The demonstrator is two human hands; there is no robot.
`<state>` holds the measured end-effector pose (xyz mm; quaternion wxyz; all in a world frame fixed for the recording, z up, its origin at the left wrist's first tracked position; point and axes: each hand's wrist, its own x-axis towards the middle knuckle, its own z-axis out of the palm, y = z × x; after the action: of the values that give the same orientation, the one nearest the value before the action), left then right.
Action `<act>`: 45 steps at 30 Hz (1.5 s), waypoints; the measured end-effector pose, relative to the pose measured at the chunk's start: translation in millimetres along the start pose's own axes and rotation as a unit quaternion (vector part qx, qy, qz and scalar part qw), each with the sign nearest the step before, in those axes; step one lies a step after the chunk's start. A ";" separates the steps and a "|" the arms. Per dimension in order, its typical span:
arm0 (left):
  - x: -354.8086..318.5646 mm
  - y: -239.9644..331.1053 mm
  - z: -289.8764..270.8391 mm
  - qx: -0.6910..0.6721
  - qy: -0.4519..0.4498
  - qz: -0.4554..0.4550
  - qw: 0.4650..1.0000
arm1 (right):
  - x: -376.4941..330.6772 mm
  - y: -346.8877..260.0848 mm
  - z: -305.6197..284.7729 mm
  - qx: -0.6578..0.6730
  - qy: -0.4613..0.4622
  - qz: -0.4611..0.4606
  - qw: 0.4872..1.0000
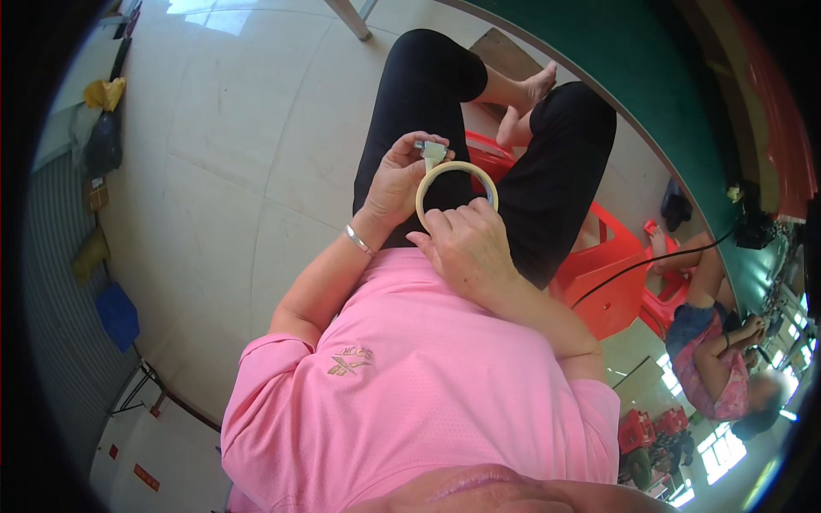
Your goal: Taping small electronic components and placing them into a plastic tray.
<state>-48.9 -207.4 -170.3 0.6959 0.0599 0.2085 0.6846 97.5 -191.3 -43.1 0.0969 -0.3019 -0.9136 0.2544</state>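
Note:
My left hand [402, 181], with a silver bracelet at the wrist, is closed around a small silvery metal part [434, 151] held upright between thumb and fingers. What looks like a pale strip of tape lies on the part and runs down to a cream roll of tape [457, 167]. My right hand [472, 244] grips this roll by its lower rim, with fingers hooked over the edge. Both hands are close together above my lap, over black trousers [419, 81]. The part's lower end is hidden by the tape and fingers.
A green-topped table [616, 51] curves along the right, with a black cable [654, 258] hanging from it. Red plastic stools [603, 291] stand beside my legs. Another person [714, 368] sits farther right. Bags and a blue box [117, 315] line the left wall.

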 end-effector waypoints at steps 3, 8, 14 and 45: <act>-0.8 4.1 2.4 0.013 -0.020 0.010 1.000 | -1.4 4.9 -4.5 -0.015 0.038 -0.006 0.999; -2.9 8.5 6.7 0.047 -0.039 0.020 0.998 | -4.7 9.3 -3.6 -0.046 0.056 -0.016 0.997; -5.0 11.3 16.7 0.070 -0.023 0.008 0.997 | -3.8 4.5 -6.6 -0.066 0.061 0.003 0.996; -14.2 7.9 28.0 0.182 -0.017 -0.031 0.983 | 5.3 51.5 -30.9 -0.010 0.145 0.092 0.985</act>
<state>-45.4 -215.3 -139.1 0.6977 0.1908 0.3195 0.6121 129.4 -140.1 -43.6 0.2015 -0.4188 -0.8609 0.2071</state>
